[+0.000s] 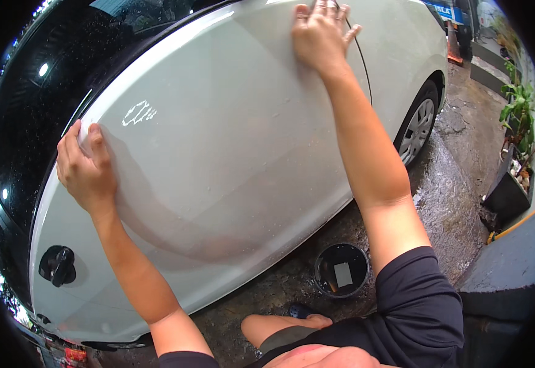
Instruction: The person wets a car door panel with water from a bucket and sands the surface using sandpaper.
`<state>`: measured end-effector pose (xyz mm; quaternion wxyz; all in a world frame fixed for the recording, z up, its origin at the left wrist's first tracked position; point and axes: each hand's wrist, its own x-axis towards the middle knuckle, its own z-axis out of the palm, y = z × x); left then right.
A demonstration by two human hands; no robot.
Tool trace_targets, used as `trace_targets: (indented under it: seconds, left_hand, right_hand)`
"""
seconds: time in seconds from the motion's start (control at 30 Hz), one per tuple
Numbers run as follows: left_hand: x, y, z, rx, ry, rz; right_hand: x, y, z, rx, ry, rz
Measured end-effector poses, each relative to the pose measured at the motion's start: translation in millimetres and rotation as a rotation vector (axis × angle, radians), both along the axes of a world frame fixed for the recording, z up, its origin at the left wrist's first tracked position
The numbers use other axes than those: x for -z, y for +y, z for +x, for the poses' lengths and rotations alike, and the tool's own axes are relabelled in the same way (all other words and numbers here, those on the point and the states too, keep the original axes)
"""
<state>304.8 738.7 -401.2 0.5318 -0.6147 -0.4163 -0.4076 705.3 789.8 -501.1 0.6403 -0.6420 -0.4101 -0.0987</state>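
Observation:
The pale, wet door panel of a car fills the middle of the view. At its upper left edge my left hand rests along the window sill, fingers stretched over the edge and thumb apart on the paint. Farther up and to the right, my right hand lies on the panel near the door seam with its fingers spread. The upper frame edge cuts off some of its fingertips, and what lies under the palm is hidden. A black door handle sits at lower left.
A round dark bucket with a light rectangular patch inside stands on the wet ground beside the car. The front wheel is at right. A potted plant and an orange cone stand beyond.

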Motion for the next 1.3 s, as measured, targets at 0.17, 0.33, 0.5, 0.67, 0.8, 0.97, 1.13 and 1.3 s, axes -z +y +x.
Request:
trace_targets:
  seconds: [0.17,0.33,0.5,0.67,0.8,0.97,1.13,1.3]
  left_hand:
    - [2.7,0.6,-9.9,0.031,-0.029,0.018]
    - [-4.3,-4.9,-1.4,0.035,-0.006,0.0]
    - [1.7,3.9,-8.8,0.064,-0.012,-0.006]
    - [-1.3,-1.4,-3.8,0.012,-0.025,-0.008]
    - [5.1,-5.1,-12.4,-0.151,0.209,-0.002]
    - [56.4,-14.4,64.4,-0.12,0.392,-0.143]
    - [63.9,-29.8,53.4,-0.053,0.569,-0.357]
    - [55.6,-37.3,-33.1,-0.141,0.369,-0.174]
  right_hand:
    - [28.3,-3.8,-78.8,0.208,-0.643,0.178]
    - [11.5,11.5,-18.3,0.213,-0.071,0.093]
    - [22.7,20.6,-17.1,0.209,-0.169,0.192]
    - [32.4,-1.6,-116.3,-0.136,-0.485,0.378]
    - [28.7,0.9,-80.9,-0.054,-0.538,0.404]
    - [20.9,15.5,-28.6,0.129,-0.158,0.036]
    - [21.2,3.4,-12.0,-0.06,0.001,0.075]
    - [29.6,8.0,-140.0,-0.172,-0.316,0.503]
